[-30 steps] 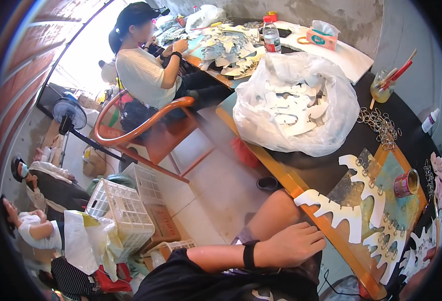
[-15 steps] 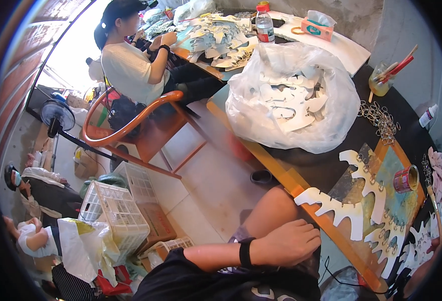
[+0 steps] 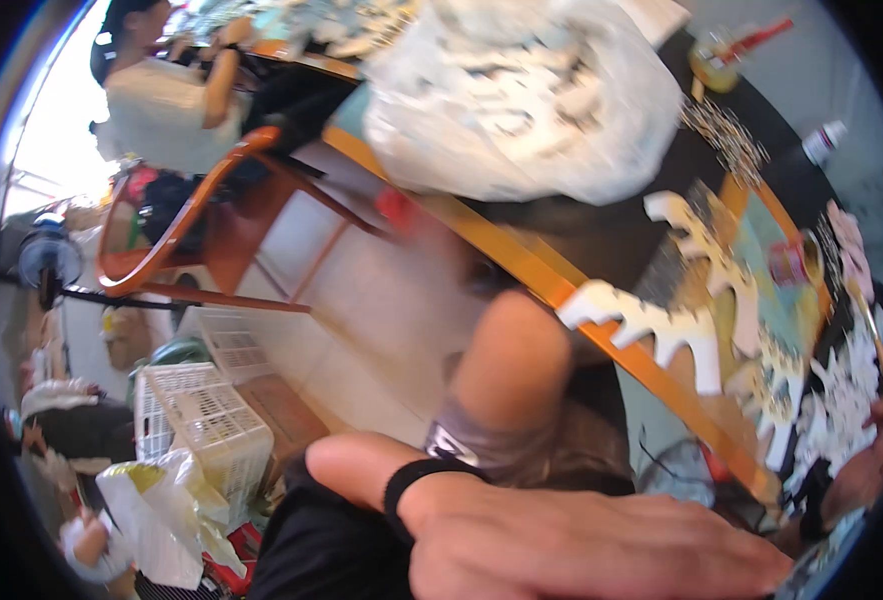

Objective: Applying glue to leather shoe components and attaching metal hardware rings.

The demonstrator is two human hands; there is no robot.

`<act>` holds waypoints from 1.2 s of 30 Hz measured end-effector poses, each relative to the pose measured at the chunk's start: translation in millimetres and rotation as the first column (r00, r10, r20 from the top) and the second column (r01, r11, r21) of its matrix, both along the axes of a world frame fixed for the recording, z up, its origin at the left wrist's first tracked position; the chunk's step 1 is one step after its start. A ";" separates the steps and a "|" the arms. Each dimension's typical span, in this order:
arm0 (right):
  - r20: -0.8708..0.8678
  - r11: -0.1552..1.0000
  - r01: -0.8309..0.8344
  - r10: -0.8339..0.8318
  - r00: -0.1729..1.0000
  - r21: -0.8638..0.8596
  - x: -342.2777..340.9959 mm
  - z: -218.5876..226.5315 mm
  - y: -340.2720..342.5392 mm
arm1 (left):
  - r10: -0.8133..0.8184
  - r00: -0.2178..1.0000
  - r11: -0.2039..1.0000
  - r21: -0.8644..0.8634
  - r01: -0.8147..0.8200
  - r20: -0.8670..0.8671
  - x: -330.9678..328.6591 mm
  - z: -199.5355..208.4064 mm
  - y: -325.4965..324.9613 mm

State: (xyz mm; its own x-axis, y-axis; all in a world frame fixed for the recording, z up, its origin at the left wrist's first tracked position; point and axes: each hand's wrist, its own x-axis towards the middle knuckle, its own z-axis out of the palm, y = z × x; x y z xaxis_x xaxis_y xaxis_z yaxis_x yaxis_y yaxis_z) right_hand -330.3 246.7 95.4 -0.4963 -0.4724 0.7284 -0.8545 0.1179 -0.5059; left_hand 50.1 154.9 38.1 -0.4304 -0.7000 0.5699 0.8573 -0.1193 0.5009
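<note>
A workshop — white toothed flat pieces [image 3: 653,322] and heaped thin metal rings [image 3: 724,140] on a dark, orange-edged table [image 3: 606,228] — white slatted plastic crates [image 3: 219,425] nearby.

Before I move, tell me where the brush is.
In the head view, the brush is at the far right, in the right hand, beside the white toothed pieces, its tip just below the pink cloth.

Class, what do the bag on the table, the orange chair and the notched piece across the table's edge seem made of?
Bag: plastic film, slightly glossy; translucent, crinkled.
Chair: perhaps varnished wood; smooth curves catch glossy highlights.
Piece: flat, white, rather matt; blur leaves card or plastic open.
</note>
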 end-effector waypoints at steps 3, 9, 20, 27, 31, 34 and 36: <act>0.026 0.938 -0.332 0.331 0.943 0.102 -29.3 3.1 26.2 | -0.100 0.946 0.995 -0.024 0.097 -0.310 -25.5 23.5 -15.6; -0.016 0.957 -0.243 0.248 0.969 0.156 -9.1 5.4 8.0 | -0.163 0.874 0.968 0.095 0.231 -0.457 -27.3 30.8 -22.8; 0.273 0.962 -0.231 0.184 0.944 0.149 0.1 -13.2 -34.6 | -0.366 0.906 0.929 -0.033 0.368 -0.213 8.3 -2.4 -56.2; 0.383 0.969 -0.217 0.157 0.910 0.118 -11.6 -17.2 -73.2 | 0.058 0.712 0.875 -0.379 0.301 0.699 9.6 -25.4 -67.9; 0.406 0.958 -0.253 0.178 0.897 0.138 -19.7 -27.8 -89.2 | 0.071 0.766 0.815 -0.480 0.325 0.639 4.0 -63.4 -51.4; 0.441 0.952 -0.266 0.175 0.880 0.154 -28.2 -35.2 -93.4 | -0.031 0.752 0.818 -0.416 0.398 0.659 7.6 -68.9 -48.7; 0.387 0.955 -0.252 0.177 0.905 0.154 -26.4 -32.2 -92.1 | -0.017 0.751 0.837 -0.402 0.372 0.660 10.9 -70.5 -46.5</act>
State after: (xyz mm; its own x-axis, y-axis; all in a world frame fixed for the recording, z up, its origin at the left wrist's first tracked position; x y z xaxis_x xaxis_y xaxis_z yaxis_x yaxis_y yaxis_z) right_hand -356.7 154.6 63.2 -0.5795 -0.7118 0.3970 -0.6296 0.0817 -0.7726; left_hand 61.1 108.4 -32.3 -0.8944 -0.2667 0.3591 0.3263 0.1599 0.9316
